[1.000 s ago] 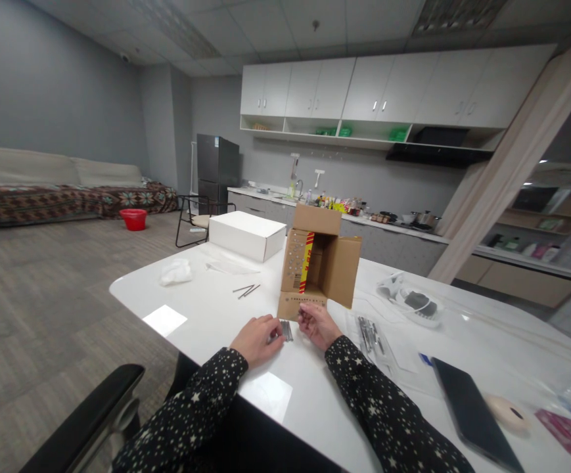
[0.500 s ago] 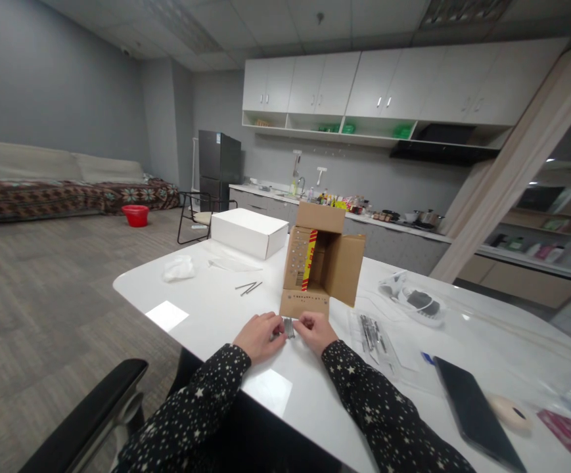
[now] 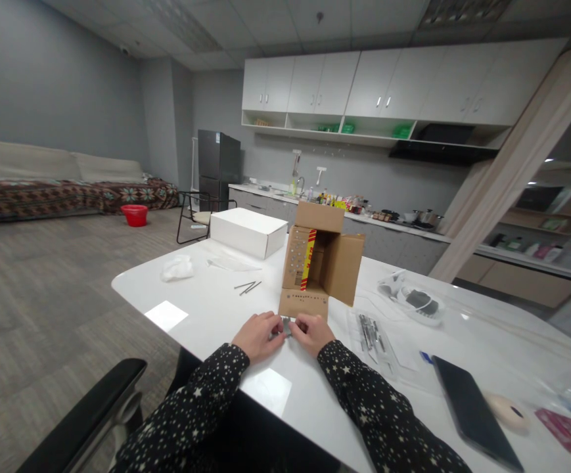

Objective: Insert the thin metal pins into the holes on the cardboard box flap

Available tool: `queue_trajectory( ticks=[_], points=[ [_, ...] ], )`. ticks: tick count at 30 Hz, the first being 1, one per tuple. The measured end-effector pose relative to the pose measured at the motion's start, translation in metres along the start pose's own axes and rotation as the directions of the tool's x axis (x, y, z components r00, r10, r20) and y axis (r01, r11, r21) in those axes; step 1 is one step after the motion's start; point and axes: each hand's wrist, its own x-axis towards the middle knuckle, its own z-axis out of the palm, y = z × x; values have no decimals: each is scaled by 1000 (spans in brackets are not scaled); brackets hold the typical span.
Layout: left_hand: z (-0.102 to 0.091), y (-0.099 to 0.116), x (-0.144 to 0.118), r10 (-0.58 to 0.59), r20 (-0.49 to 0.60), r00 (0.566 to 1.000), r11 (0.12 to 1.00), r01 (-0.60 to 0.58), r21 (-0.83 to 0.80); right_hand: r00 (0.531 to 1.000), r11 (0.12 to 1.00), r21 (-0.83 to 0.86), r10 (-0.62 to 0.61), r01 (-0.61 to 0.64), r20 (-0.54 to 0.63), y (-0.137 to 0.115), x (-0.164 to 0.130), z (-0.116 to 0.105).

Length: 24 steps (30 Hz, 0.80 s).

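A small row of short grey metal rods lies on the white table between my hands; their exact kind is too small to tell. My left hand is closed, thumb and fingers against the left side of the row. From the other side, my right hand pinches at the right edge with curled fingers. Just beyond stands an open cardboard box on its side, its lower flap resting near my fingertips. Several longer thin metal rods lie crossed to the left. A clear bag of metal pieces is right of my right hand.
A white box and crumpled white plastic are at the table's far left. On the right lie a black phone, a beige oval object and a white-rimmed tray. A chair armrest is at lower left.
My right hand has shifted slightly left, closer to my left hand, so less of the rod row shows between them. The other things stay in place.
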Motion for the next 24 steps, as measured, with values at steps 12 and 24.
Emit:
queue_trajectory(
  ticks=[12,24],
  points=[
    [1,0,1,4,-4,1000,1000,-4,7,998,1000,22,16,-15,-66,-2,0,-3],
    [3,3,2,-19,-8,1000,1000,19,18,997,999,26,40,-39,-60,-7,8,-27]
  ],
)
